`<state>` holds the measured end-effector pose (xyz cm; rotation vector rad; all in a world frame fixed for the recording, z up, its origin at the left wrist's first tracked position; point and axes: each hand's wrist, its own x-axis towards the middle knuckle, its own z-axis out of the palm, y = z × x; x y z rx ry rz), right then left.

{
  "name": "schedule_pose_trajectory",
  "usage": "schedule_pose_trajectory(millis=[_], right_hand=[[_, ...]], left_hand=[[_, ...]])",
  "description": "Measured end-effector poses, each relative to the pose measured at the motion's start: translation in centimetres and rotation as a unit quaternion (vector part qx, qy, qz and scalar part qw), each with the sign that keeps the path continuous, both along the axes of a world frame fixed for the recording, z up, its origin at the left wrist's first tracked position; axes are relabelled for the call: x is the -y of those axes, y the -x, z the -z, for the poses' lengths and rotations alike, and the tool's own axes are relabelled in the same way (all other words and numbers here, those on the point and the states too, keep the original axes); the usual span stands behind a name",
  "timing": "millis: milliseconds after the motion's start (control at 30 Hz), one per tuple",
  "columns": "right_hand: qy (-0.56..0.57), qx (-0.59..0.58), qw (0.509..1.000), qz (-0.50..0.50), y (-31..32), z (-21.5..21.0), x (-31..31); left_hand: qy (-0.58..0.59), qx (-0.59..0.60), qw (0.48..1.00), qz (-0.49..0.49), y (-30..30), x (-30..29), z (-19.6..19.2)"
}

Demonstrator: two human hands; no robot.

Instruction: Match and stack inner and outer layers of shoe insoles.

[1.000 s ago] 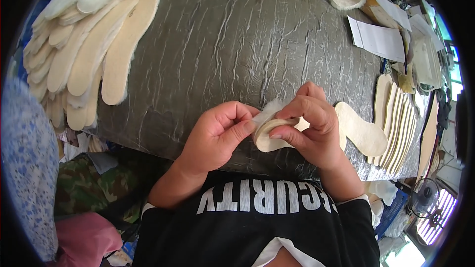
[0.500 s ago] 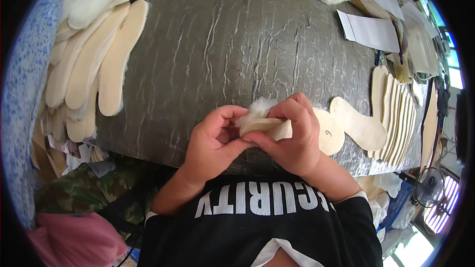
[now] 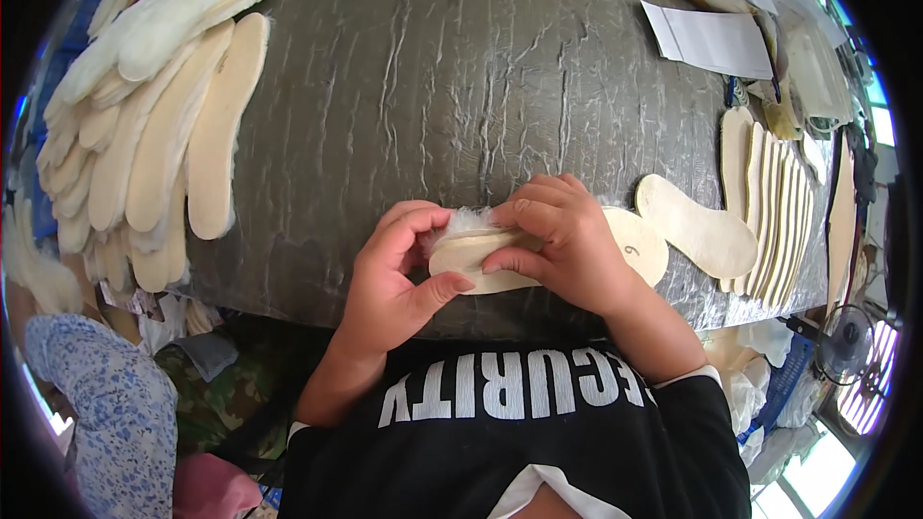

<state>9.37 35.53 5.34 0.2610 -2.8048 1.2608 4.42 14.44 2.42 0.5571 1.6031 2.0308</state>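
A cream shoe insole point(image 3: 635, 242) with white fleece on one side lies at the near edge of the grey wrinkled table point(image 3: 461, 86). My left hand point(image 3: 394, 274) pinches its left end between thumb and fingers, where the fleece point(image 3: 463, 221) sticks out. My right hand point(image 3: 567, 240) presses down on the insole's middle, covering most of it. Only the right end of the insole shows past my right hand.
A fanned pile of cream and fleece insoles point(image 3: 154, 135) fills the table's left side. One more insole point(image 3: 697, 226) and a row of overlapping ones point(image 3: 774, 211) lie at right. White paper sheets point(image 3: 711, 38) sit at the back right. A person in blue floral cloth point(image 3: 87, 404) is at lower left.
The insole was bent up between both hands a second ago; now it lies flatter on the table edge with my right hand pressing over it.
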Motion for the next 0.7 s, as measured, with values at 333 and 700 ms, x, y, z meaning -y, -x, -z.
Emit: schedule_pose_trajectory(millis=[333, 700], right_hand=[[-0.009, 0.052, 0.998, -0.023, -0.1, 0.1, 0.6], [-0.096, 0.185, 0.964, -0.163, 0.0, -2.8, -1.3]], left_hand=[[0.092, -0.018, 0.995, -0.015, 0.0, 0.2, 0.9], [0.029, 0.128, 0.99, -0.06, 2.0, 1.9, 0.2]])
